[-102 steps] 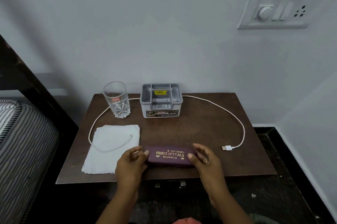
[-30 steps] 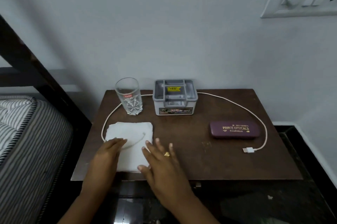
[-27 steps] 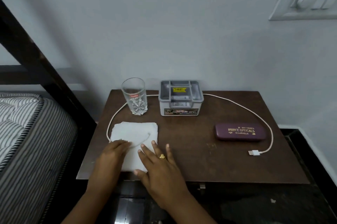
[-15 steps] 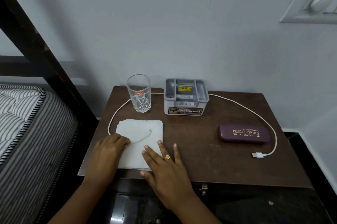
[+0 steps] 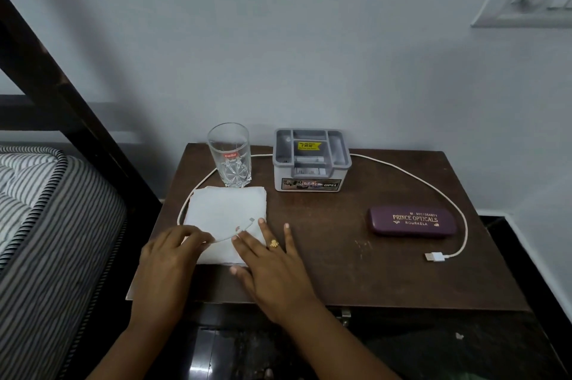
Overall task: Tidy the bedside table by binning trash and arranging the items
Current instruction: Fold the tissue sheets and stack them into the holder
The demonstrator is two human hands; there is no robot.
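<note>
A white folded napkin (image 5: pixel 226 218) lies on the front left of the brown bedside table (image 5: pixel 356 271), its back edge at the base of the glass (image 5: pixel 229 160). A white charging cable (image 5: pixel 433 191) loops round the table. One end lies across the napkin and the USB plug (image 5: pixel 435 256) lies at the right. My left hand (image 5: pixel 170 256) has bent fingers on the napkin's left front edge where the cable crosses; whether it pinches anything is hidden. My right hand (image 5: pixel 272 262) lies flat with spread fingers on the napkin's right front corner.
A grey compartment organiser (image 5: pixel 311 160) stands at the back centre. A maroon spectacle case (image 5: pixel 413 221) lies at the right, inside the cable's curve. A striped mattress (image 5: pixel 46 225) and dark bed frame (image 5: pixel 62 85) border the left. Dark floor lies in front and to the right.
The spectacle case went from my hands at the front edge to the table's right side. Both hands moved to the napkin, which has slid back toward the glass.
</note>
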